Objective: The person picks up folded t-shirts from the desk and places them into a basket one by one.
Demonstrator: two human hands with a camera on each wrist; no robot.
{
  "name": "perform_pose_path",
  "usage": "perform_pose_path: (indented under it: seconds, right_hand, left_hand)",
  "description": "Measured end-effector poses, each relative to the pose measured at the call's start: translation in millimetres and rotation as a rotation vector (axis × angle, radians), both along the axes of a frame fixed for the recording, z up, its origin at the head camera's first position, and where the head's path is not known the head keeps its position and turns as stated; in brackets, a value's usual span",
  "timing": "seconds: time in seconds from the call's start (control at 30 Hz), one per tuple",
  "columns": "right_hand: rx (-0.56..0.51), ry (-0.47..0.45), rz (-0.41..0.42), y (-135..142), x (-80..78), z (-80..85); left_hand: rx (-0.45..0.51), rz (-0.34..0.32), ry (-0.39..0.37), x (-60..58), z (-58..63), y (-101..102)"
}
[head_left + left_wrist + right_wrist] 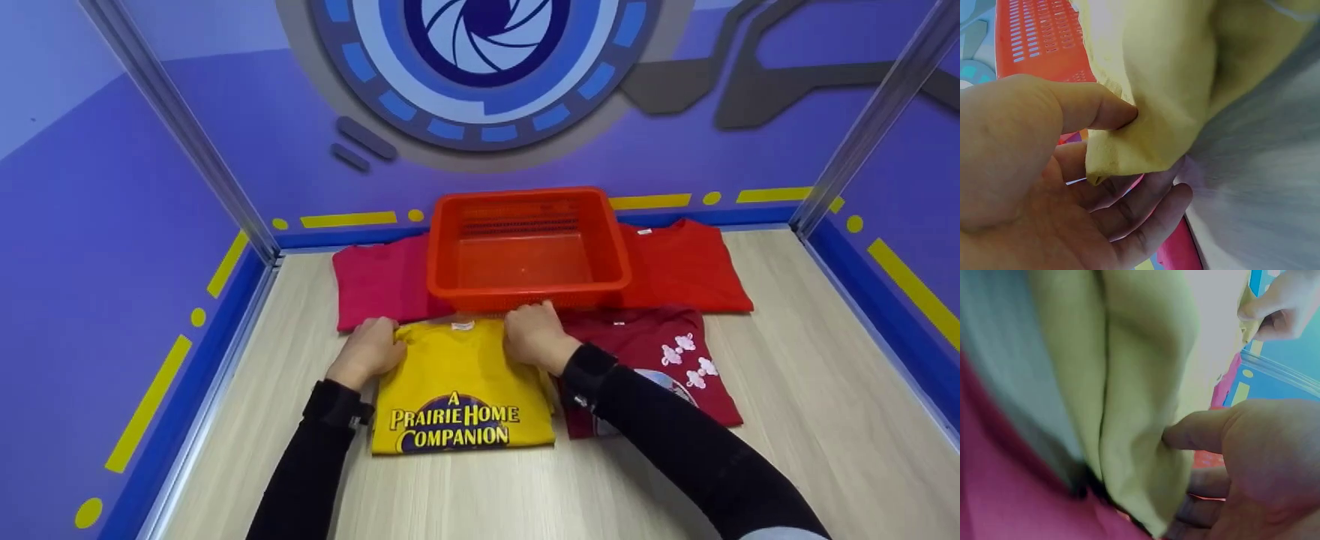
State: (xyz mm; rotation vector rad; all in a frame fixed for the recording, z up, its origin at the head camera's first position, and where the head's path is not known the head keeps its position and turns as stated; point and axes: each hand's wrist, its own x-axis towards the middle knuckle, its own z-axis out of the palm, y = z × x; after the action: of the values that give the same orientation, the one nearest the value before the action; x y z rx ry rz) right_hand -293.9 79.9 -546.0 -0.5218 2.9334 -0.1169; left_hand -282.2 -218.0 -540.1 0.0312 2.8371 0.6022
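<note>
A folded yellow T-shirt with printed lettering lies on the table in front of the basket. At its far left corner my left hand pinches the cloth; the left wrist view shows the thumb on top and the fingers underneath the yellow fabric. My right hand pinches the far right corner in the same way, thumb over the cloth. Close beside the right forearm lies a folded dark red T-shirt with white flower prints, partly covered by the sleeve.
An orange-red plastic basket stands at the back, over parts of a folded pink T-shirt on the left and a folded red T-shirt on the right. Printed panels wall in the wooden table at the back and sides.
</note>
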Motion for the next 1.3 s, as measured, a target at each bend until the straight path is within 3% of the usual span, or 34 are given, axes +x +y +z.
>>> perform_pose_path:
  seconds: [0.27, 0.53, 0.63, 0.73, 1.0, 1.3]
  right_hand:
    - [-0.273, 0.084, 0.095, 13.8, 2.4, 0.8]
    - [-0.594, -0.121, 0.055, 38.9, 5.4, 34.3]
    - [-0.660, -0.169, 0.044, 52.3, 3.6, 46.3]
    - [-0.684, -0.158, 0.053, 64.5, 4.5, 58.2]
    - [-0.785, -0.018, 0.102, 85.5, 11.0, 94.9]
    - [-0.838, 0.198, 0.151, 115.2, 12.4, 128.3]
  left_hand:
    - [0.084, -0.019, 0.004, 3.1, 18.8, -15.8]
    - [0.185, -0.133, 0.150, 10.3, 51.9, -34.0]
    - [0.231, -0.178, 0.197, 12.6, 64.5, -35.0]
    - [0.266, -0.219, 0.231, 16.2, 77.1, -34.3]
    - [0.340, -0.245, 0.339, 23.1, 109.0, -23.0]
    - [0.367, -0.296, 0.557, 22.0, 137.6, 3.8]
